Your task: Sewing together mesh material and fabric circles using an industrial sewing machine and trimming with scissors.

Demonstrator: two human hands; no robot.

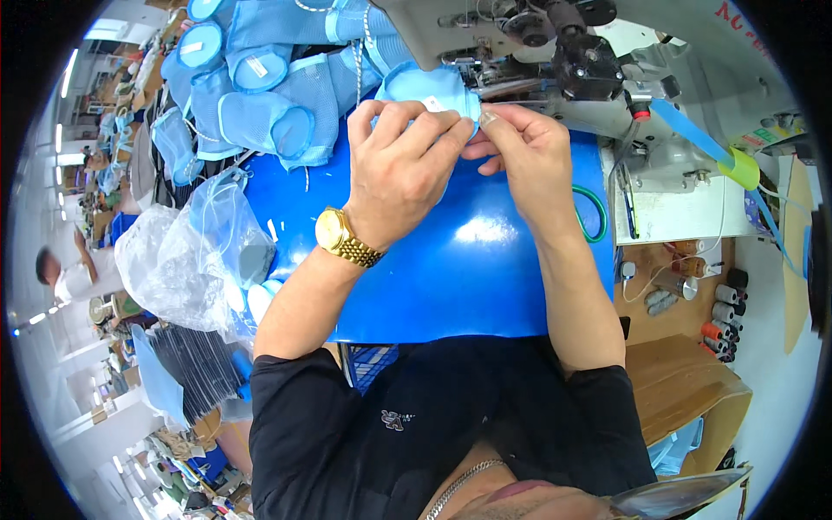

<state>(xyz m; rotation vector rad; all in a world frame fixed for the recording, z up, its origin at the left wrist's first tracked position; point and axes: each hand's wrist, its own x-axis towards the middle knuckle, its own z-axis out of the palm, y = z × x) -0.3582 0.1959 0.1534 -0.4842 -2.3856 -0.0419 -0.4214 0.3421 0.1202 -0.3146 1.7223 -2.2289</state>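
A light blue fabric piece [423, 84] with a small white label lies at the sewing machine [568, 65], partly under its head. My left hand [400, 165], with a gold watch on the wrist, is closed on the near side of the fabric, its fingers bent over it and hiding part. Thumb and forefinger of my right hand [527, 149] pinch the fabric's right edge, close beside my left fingertips. Its other fingers curl below. Both hands are above the blue tabletop [459, 277], just in front of the machine's needle area.
Light blue mesh bags [260, 113] with round bottoms and cords are heaped at the far left. Clear plastic bags [169, 264] lie on the left edge. A green ring-shaped handle [593, 213] rests right of my forearm. Thread spools [721, 325] and a cardboard box [685, 390] stand right.
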